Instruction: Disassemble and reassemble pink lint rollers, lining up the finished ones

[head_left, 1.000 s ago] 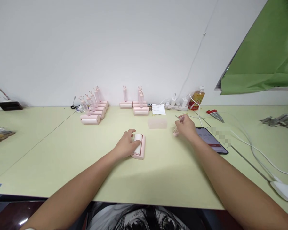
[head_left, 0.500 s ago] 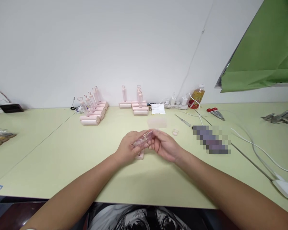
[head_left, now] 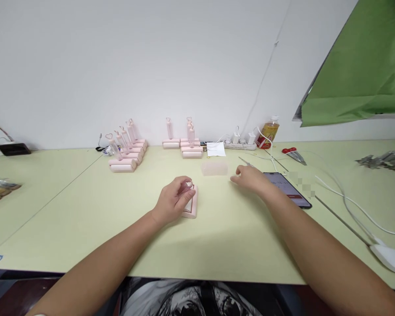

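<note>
My left hand (head_left: 171,199) is wrapped around a clear pinkish tube (head_left: 188,184), with the tube's round end showing between thumb and forefinger. Beneath it on the table lies a pink rectangular piece with a pale inset panel (head_left: 193,208), partly covered by the hand. My right hand (head_left: 250,179) is down at the table to the right, fingers curled and their tips close together. Whatever they grip is hidden. Just left of those fingertips lies a translucent pink block (head_left: 214,168). A thin screwdriver-like tool (head_left: 245,161) lies just beyond my right hand, partly covered by it.
Pink roller-shaped pieces with upright clear tubes stand in groups at back left (head_left: 122,166) and centre (head_left: 192,152). A phone (head_left: 294,195) lies by my right forearm. Behind are a power strip (head_left: 245,145), a drink bottle (head_left: 268,132), red-handled pliers (head_left: 294,155) and loose white cables.
My right hand has let go of the tube and moved right, over the spot where a small pink part lay. The left hand keeps the tube, now turned end-up.
</note>
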{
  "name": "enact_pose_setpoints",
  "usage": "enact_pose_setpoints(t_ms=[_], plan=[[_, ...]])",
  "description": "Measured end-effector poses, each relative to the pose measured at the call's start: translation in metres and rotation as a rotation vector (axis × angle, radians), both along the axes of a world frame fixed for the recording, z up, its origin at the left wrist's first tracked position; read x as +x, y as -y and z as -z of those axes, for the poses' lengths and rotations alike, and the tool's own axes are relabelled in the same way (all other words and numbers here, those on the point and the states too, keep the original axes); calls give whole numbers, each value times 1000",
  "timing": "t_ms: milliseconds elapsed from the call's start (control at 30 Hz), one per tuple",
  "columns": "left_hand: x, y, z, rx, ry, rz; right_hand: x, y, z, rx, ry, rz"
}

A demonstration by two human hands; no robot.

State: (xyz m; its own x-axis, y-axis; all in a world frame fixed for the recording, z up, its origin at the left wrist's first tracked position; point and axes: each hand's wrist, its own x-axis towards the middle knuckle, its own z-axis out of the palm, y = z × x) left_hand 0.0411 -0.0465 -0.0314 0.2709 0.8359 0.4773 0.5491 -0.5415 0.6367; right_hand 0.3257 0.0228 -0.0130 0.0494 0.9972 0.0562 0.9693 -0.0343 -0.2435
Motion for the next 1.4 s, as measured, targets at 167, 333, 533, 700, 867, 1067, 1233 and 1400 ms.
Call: enact_pose_setpoints(t_ms=[167,333,533,700,867,1067,1233,1400], plan=[[0,-1,-5,-103,-178,-3,-21,18,-5,-47,-135,-238],[2,0,-9,-101,-299,49,-64,61,-15,9,-824,-653],[0,-2,-9,-59,-368,114,-74,71,-3,102,-679,-661],[-3,-2,-10,-39,-420,119,-71,66,-2,37,-648,-692],[-6,-3,-10,-33,-493,161,-69,63,-2,-115,-471,-771],[-7,-3,-9,-48,-530,184,-69,63,-2,-60,-402,-871],[-7,-1,-8,-35,-582,181,-69,65,-2,-1,-351,-937],[-6,1,-8,-1,-618,190,-70,66,-2,14,-272,-932]])
